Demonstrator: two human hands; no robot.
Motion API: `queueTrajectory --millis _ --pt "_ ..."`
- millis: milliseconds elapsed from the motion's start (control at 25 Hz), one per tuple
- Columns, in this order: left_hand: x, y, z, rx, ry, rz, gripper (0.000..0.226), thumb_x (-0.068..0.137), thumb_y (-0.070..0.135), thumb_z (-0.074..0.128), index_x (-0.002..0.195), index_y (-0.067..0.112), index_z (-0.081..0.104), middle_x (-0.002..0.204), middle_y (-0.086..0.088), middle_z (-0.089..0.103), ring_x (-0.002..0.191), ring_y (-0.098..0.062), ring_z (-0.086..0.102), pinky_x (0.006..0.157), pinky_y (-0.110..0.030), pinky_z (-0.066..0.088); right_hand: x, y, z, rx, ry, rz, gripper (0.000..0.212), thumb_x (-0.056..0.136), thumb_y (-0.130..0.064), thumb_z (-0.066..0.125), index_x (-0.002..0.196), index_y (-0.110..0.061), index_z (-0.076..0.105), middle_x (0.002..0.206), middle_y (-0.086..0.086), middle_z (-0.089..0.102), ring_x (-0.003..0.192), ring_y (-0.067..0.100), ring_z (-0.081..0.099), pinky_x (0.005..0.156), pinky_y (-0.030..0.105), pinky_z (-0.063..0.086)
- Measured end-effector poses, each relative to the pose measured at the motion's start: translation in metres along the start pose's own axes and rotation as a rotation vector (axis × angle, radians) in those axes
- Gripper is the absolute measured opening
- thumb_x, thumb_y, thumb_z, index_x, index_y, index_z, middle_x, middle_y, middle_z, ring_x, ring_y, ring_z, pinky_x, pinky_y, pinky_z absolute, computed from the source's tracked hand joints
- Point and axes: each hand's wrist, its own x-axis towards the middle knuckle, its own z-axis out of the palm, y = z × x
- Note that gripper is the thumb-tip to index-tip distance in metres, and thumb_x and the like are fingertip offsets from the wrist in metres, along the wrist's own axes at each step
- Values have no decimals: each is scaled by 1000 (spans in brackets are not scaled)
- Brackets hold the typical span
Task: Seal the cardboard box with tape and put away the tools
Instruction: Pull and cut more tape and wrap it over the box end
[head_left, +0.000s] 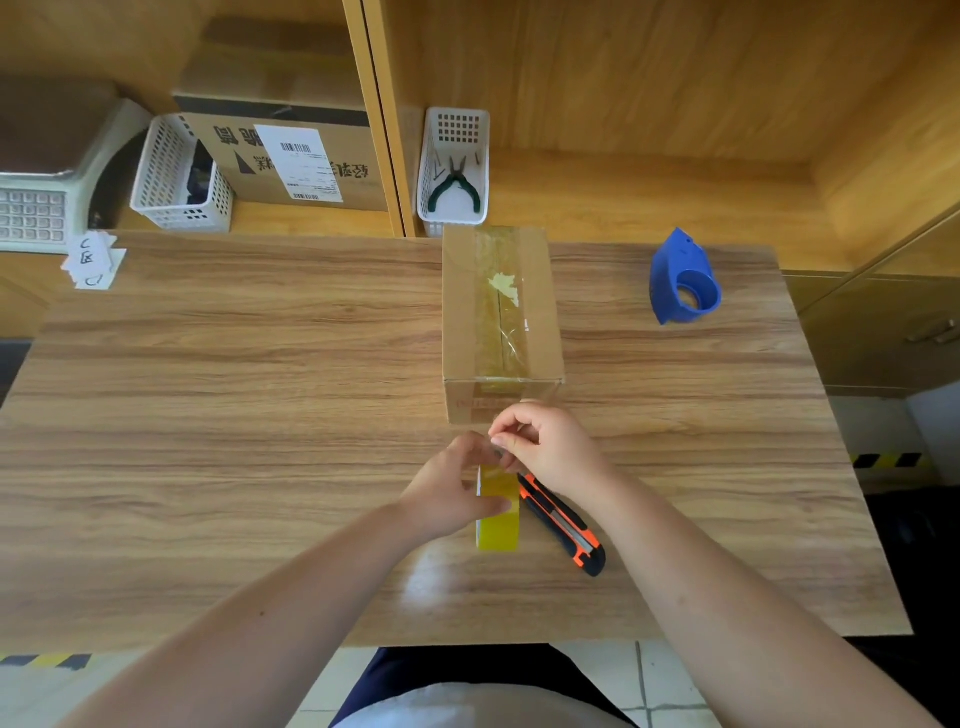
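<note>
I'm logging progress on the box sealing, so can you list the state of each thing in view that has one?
cardboard box: flaps closed, tape along the top seam.
tape roll: upright on edge, held by the left hand.
right hand: pinching at the tape end above the roll.
utility knife: lying on the table, untouched.
blue tape dispenser: empty, on the table.
pliers: closed, in the white basket.

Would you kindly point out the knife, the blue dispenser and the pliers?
knife (563, 525), head view, orange-black handle.
blue dispenser (675, 270), head view, its side.
pliers (456, 188), head view, green handles.
</note>
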Motion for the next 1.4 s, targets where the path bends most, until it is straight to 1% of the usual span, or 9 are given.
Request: queueTrajectory --millis 160,320,480,600,760,920,1080,1280,1400 --pt "-4 6 0 -164 128 11 7 86 23 69 88 25 62 90 8 78 92 -2 70 89 -31 51 -1 4 4 27 56 13 11 86 -7 70 95 -14 72 94 3 70 76 16 69 69 16 53" --pt "-1 7 -1 -197 134 -30 9 93 22 62 84 24 62 80 6 79 85 -9 72 93 -41 53 -8 12 2 96 33 48 49 84 -3 71 123 -28 59 106 -8 68 89 3 68 79 8 47" --pt "2 6 0 -262 163 -44 14 94 24 59 82 25 66 81 2 78 89 -17 72 94 -48 52 -16 28 10 416 73 173 31 84 7 67 101 -12 49 120 -3 68 109 12 65 97 28 51" --pt "3 8 0 -279 161 -44 17 96 18 56 82 21 66 81 0 77 80 -8 72 93 -45 53 -20 36 17 616 99 239 23 83 7 68 92 -12 57 132 2 61 113 15 62 95 29 51" --pt "3 11 1 -318 171 -65 18 94 23 58 78 26 67 72 8 73 78 -10 69 93 -46 53 -21 46 25 732 82 220 16 85 10 64 93 -4 67 114 14 72 107 31 66 99 39 51" --pt "3 14 1 -328 163 -60 20 95 25 57 78 27 67 77 2 76 87 -19 72 88 -42 54 -22 45 30 793 130 194 15 86 6 64 99 3 71 96 11 77 93 25 69 90 34 54" --pt "2 17 1 -320 150 -56 21 96 24 56 78 26 67 76 6 78 88 -11 73 90 -38 51 -21 42 32 694 267 204 21 82 4 70 93 -13 76 92 12 78 87 20 73 83 36 55" --pt "1 16 0 -325 155 -55 18 94 23 59 79 25 69 82 4 79 90 -10 73 91 -40 52 -22 38 29 594 280 178 26 82 4 71 85 -22 75 83 3 79 83 27 72 79 45 54" --pt "1 14 -1 -297 155 -51 11 90 24 66 81 24 73 76 13 76 84 -5 71 90 -38 55 -23 38 30 539 309 155 26 82 2 72 79 -24 76 73 -5 77 73 25 65 69 37 50"
